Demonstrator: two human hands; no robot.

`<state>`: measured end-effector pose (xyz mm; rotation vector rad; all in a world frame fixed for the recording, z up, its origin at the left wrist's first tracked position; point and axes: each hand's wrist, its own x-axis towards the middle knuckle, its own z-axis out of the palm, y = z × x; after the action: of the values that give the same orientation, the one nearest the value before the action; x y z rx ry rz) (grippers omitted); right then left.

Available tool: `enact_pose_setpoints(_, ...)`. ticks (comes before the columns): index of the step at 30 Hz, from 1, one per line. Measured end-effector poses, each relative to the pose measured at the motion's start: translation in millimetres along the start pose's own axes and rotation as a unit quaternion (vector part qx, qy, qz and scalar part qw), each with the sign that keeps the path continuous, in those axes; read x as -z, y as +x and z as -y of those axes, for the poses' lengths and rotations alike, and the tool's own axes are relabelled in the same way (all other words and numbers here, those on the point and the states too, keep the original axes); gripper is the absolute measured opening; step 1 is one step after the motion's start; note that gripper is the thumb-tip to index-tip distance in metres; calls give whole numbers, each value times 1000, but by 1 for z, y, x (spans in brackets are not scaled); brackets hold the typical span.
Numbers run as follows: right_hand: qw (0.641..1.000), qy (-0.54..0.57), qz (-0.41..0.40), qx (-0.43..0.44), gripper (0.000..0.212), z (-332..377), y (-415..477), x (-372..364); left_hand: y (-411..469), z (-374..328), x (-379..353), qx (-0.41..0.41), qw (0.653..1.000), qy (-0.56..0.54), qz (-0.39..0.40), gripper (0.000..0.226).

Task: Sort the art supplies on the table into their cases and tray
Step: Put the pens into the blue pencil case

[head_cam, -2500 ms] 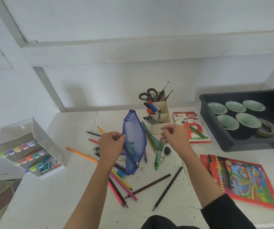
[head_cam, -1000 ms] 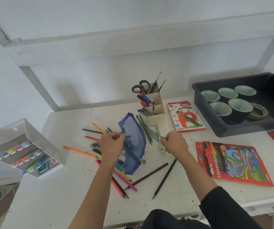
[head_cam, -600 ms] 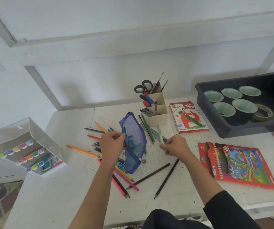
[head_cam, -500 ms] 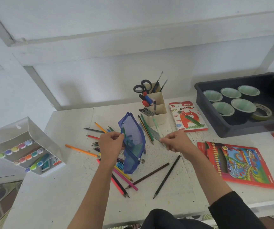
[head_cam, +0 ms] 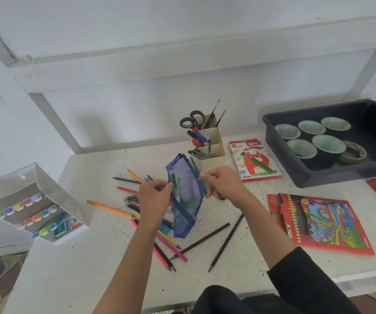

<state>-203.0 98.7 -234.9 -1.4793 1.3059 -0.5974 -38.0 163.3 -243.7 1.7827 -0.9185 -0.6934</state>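
Left hand (head_cam: 154, 198) pinches the left rim of the blue mesh pouch (head_cam: 186, 200), which is held upright over the middle of the tabletop (head_cam: 87, 268) with its zip side facing the person. Green pens show through the mesh. Right hand (head_cam: 224, 185) is at the pouch's right rim with fingers curled; can't tell if it pinches the mesh or something thin. Loose coloured pencils (head_cam: 123, 209) are scattered under and left of the pouch. Two dark pencils (head_cam: 225, 243) lie toward the near edge. Cream organiser (head_cam: 214, 152) with scissors (head_cam: 191, 120) and pens stands just behind the pouch, toward the far edge. Oil pastels box (head_cam: 253, 159) lies flat right of the organiser. Dark tray (head_cam: 313, 175) in the far right corner holds five tape rolls (head_cam: 328, 143) and a masking tape ring (head_cam: 353, 152). Red pencil box (head_cam: 325, 225) lies flat near the right edge. Marker case (head_cam: 35, 200) stands open by the left edge.
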Motion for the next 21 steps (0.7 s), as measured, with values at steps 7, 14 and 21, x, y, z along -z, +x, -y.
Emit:
enact_pose_setpoints(7,973,-212,-90,-29,18,-56,33,21,1,5,15,20,1000,-8,-18,14)
enact_pose_setpoints(14,948,-306,-91,15,23,-91,31,-7,3,5,21,21,999,-10,-25,10)
enact_pose_setpoints(21,981,-39,-140,132,19,-32,9,-11,2,7,16,27,999,-7,-21,11)
